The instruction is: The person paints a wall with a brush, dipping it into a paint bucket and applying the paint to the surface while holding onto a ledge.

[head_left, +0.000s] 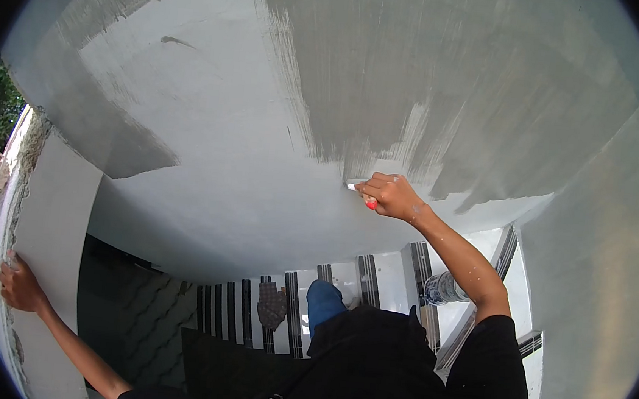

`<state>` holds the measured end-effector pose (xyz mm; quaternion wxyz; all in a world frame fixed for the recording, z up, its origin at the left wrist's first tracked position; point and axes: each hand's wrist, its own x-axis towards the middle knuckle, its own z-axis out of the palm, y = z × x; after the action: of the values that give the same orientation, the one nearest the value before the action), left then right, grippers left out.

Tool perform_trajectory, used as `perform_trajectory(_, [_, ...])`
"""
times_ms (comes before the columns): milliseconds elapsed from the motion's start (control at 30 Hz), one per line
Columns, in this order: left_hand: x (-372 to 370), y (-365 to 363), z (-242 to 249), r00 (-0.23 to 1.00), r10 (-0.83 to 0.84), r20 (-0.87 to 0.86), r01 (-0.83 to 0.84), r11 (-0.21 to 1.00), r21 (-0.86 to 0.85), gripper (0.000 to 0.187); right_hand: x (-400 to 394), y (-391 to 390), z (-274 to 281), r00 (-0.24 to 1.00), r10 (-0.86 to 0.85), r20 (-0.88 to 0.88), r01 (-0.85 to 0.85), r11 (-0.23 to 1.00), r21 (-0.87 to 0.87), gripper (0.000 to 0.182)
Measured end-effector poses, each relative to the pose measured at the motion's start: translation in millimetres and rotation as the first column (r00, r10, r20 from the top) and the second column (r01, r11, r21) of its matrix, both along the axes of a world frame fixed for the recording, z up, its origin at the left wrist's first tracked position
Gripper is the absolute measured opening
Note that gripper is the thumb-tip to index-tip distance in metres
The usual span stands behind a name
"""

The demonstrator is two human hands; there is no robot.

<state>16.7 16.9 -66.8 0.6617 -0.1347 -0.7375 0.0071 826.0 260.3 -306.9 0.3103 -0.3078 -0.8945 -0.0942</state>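
Note:
My right hand [390, 195] is closed around a paintbrush [370, 203], of which a red part and a pale part show between the fingers. The brush is against the wall [246, 170], at the lower border of a grey painted area [376, 68]; its bristles are mostly hidden. Below that border the wall is pale and uncoated. At the far left my left hand [21, 286] grips the rough edge of a low wall [25, 174], fingers curled over its outer side. Small paint specks dot my right forearm.
White stairs [389, 274] with dark-striped edges run below me. A white-and-blue patterned bucket [445, 289] stands on a step by my right arm. A brown patterned cloth-like piece [272, 305] lies on the steps. Dark paving [138, 313] shows lower left, and another wall [595, 262] rises at right.

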Motion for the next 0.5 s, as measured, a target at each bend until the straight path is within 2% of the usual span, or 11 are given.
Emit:
perform_trajectory(133, [-8, -1, 2, 1.0, 0.007, -0.026, -0.007, 1.0, 0.007, 0.06, 9, 9, 47, 0.999, -0.038, 0.027, 0.035, 0.993, 0.111, 0.012])
perform_trajectory(267, [-8, -2, 0, 0.999, 0.037, 0.006, -0.037, 0.999, -0.002, 0.061, 14, -16, 90, 0.979, -0.053, -0.199, 0.102, 0.964, 0.245, 0.016])
perform_trajectory(367, [-12, -2, 0, 0.999, 0.043, -0.01, -0.043, 0.999, 0.009, 0.061, 10, -26, 55, 0.977, 0.05, -0.208, -0.024, 0.992, 0.123, 0.022])
perform_trajectory(467, [-9, -2, -2, 0.998, 0.055, 0.023, -0.055, 0.998, 0.005, 0.062, 13, -6, 24, 0.999, 0.053, -0.007, -0.052, 0.985, 0.162, 0.024])
perform_trajectory(500, [-7, 0, 1, 0.997, 0.061, 0.042, -0.062, 0.998, 0.01, 0.063, 20, 2, 31, 0.999, 0.007, -0.038, -0.002, 0.99, 0.138, 0.025])
